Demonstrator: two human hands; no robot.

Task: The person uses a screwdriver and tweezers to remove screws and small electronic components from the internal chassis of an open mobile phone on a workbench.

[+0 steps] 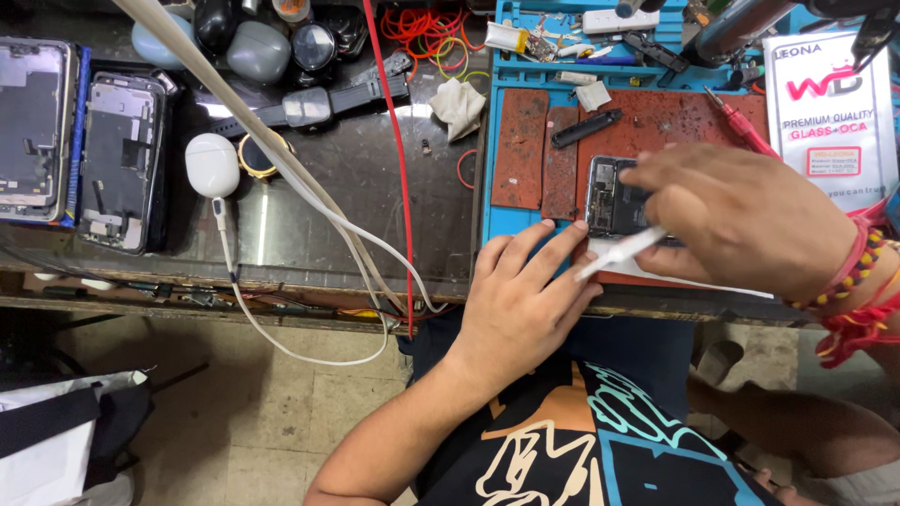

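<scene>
An opened phone with its insides showing lies on a worn red-brown mat over a blue work mat. My left hand rests flat at the bench's front edge, fingertips touching the phone's near left corner. My right hand hovers over the phone's right side, fingers closed on a slim white tool that points down-left toward my left fingers. Red and beaded bands circle my right wrist.
Two more opened phones lie at the far left. A white earbud case with its cable, a wristwatch, a crumpled cloth, a red wire, a black pry tool, a red-handled screwdriver and a white packet are around.
</scene>
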